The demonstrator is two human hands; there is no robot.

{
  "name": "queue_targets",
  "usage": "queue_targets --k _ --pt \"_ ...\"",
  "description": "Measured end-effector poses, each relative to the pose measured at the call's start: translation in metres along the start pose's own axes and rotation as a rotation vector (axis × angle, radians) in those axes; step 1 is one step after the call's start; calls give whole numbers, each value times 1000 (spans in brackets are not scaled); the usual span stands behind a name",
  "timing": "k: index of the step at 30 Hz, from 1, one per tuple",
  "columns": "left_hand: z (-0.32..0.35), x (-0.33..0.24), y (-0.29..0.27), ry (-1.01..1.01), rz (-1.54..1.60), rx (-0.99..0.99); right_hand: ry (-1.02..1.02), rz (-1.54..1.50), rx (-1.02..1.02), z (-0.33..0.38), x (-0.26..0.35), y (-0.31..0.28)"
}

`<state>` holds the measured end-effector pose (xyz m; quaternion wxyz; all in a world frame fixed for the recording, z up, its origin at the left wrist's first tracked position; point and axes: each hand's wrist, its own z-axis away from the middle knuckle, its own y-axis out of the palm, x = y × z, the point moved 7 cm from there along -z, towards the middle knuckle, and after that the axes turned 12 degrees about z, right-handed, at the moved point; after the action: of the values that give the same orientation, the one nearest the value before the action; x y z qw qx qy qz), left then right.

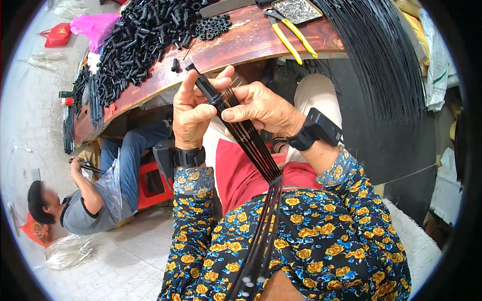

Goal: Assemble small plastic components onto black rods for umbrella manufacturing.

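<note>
My left hand [192,113] is closed on a black plastic tube piece [205,87], which looks like an umbrella runner. It tilts up and to the left. Pinched between the thumb and fingers of my right hand [268,108] are thin black rods like umbrella ribs [253,145], beside the lower end of the tube. Several ribs fan from the tube, draw together over my lap, and trail down my patterned top. My fingers hide how they join the tube.
Black plastic parts [145,37] lie heaped on the wooden table [246,42]. Yellow-handled pliers [288,37] overhang its edge beside a metal tray [312,18] of small pieces. Long black rods [374,65] hang at the right. Another person [95,200] sits at left, holding dark rods.
</note>
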<state>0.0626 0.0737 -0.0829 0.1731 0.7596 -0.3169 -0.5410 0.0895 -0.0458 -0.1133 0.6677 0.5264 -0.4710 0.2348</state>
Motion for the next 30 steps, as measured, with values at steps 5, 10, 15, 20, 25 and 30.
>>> queue_targets --k 5,10,15,20,25,30 --pt "0 3 2 13 39 84 -48 -37 47 -3 -1 6" --pt "-6 7 3 42 27 154 -92 -78 45 -4 -4 3" --pt "-7 3 11 80 -29 32 -72 -89 -15 -1 3 0" --pt "17 -37 20 337 -327 -302 -59 -104 -139 12 15 -8" --pt "34 -39 142 -9 -293 217 -177 -100 -210 9 14 -18" --pt "34 -21 136 -43 -649 -178 -254 34 -244 0 14 -16"
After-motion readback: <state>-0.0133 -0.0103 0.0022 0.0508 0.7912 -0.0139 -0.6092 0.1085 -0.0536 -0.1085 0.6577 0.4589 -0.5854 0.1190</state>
